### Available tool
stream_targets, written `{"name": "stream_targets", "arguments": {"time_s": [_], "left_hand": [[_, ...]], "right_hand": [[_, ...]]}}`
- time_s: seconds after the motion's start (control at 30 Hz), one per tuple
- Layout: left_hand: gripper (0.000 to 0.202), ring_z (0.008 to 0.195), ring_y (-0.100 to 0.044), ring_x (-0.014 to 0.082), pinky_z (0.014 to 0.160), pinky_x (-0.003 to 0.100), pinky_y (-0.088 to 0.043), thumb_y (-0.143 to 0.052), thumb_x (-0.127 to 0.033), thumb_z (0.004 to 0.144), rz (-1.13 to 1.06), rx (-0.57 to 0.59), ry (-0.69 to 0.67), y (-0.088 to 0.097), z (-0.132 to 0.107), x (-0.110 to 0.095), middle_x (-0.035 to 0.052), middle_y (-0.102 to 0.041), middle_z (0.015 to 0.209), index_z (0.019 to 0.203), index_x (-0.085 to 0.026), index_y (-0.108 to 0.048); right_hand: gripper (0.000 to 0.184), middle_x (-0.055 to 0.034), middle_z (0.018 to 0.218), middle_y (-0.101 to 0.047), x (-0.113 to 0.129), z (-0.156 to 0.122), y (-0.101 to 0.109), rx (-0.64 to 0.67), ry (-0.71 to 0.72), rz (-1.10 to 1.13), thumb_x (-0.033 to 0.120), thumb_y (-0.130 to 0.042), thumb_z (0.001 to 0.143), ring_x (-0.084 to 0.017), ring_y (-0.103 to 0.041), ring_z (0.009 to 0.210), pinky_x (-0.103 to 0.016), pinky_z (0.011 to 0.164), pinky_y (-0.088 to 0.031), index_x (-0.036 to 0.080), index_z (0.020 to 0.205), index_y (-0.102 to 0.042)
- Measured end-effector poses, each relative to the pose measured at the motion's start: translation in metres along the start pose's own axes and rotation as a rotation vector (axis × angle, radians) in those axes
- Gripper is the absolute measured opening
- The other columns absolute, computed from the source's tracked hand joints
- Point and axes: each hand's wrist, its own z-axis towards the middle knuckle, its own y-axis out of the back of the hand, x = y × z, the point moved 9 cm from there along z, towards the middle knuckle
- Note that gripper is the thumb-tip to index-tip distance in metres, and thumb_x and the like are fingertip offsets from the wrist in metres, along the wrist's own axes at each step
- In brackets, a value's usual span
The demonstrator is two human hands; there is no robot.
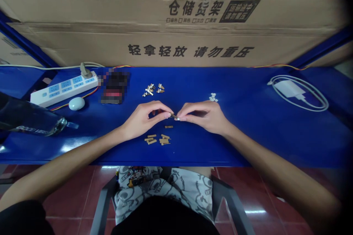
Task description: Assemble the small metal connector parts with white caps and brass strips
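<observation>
Hands: left hand (142,119) and right hand (202,116) pinch a small wooden piece (173,116) between their fingertips, nearly meeting
Piece: held above mid-table
Below the hands: loose wooden strips (157,139)
Beyond the hands: tiny pegs (153,89), white bits (213,97)
Table: blue metal shelf (248,143)
Left side: power strip (63,89), bottle (30,117)
Right side: white charger (289,89)
</observation>
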Motion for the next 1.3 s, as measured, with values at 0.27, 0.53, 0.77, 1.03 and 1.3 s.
{"name": "stream_targets", "arguments": {"time_s": [0.27, 0.53, 0.77, 1.03, 1.3], "left_hand": [[0.013, 0.086, -0.067, 0.0136, 0.08, 0.027, -0.051, -0.065, -0.029, 0.1, -0.004, 0.015, -0.009, -0.003, 0.0, 0.004, 0.0025, -0.075, 0.098, 0.103, -0.02, -0.073], [0.016, 0.086, -0.068, 0.0148, 0.079, 0.027, -0.051, -0.064, -0.033, 0.1, 0.01, 0.033, -0.001, -0.004, 0.0, 0.004, 0.003, -0.075, 0.099, 0.102, -0.02, -0.074], [0.012, 0.086, -0.066, 0.0148, 0.08, 0.029, -0.049, -0.067, -0.032, 0.098, 0.095, -0.025, -0.015, -0.002, -0.002, 0.006, 0.0007, -0.075, 0.096, 0.1, -0.021, -0.073], [0.007, 0.087, -0.065, 0.016, 0.084, 0.031, -0.048, -0.067, -0.027, 0.099, 0.238, -0.047, -0.072, -0.004, -0.002, 0.005, -0.0004, -0.075, 0.094, 0.098, -0.021, -0.07], [0.014, 0.087, -0.066, 0.0167, 0.085, 0.033, -0.044, -0.066, -0.033, 0.1, 0.345, -0.067, -0.113, -0.001, -0.001, 0.007, -0.0003, -0.075, 0.094, 0.098, -0.021, -0.072]], "right_hand": [[0.01, -0.0026, 0.088, -0.078, -0.005, 0.0, 0.002, -0.013, -0.038, 0.009, 0.035, -0.079, 0.085, -0.018, -0.072, 0.079, -0.033, 0.076, -0.057, 0.025, 0.088, -0.081], [0.017, -0.0031, 0.085, -0.078, -0.012, 0.003, -0.001, -0.025, -0.11, 0.041, 0.039, -0.082, 0.082, -0.018, -0.072, 0.076, -0.032, 0.074, -0.058, 0.023, 0.088, -0.08], [0.019, -0.0025, 0.086, -0.077, -0.014, 0.002, 0.006, -0.131, -0.067, -0.106, 0.041, -0.075, 0.089, -0.018, -0.072, 0.08, -0.032, 0.078, -0.056, 0.023, 0.09, -0.076], [0.012, -0.0009, 0.087, -0.076, -0.001, 0.002, -0.004, -0.118, 0.022, -0.261, 0.034, -0.07, 0.092, -0.017, -0.069, 0.076, -0.031, 0.074, -0.054, 0.023, 0.093, -0.075], [0.013, -0.0006, 0.089, -0.076, -0.002, 0.004, -0.008, -0.104, 0.042, -0.306, 0.035, -0.071, 0.093, -0.016, -0.07, 0.079, -0.03, 0.075, -0.052, 0.024, 0.096, -0.077]]}}
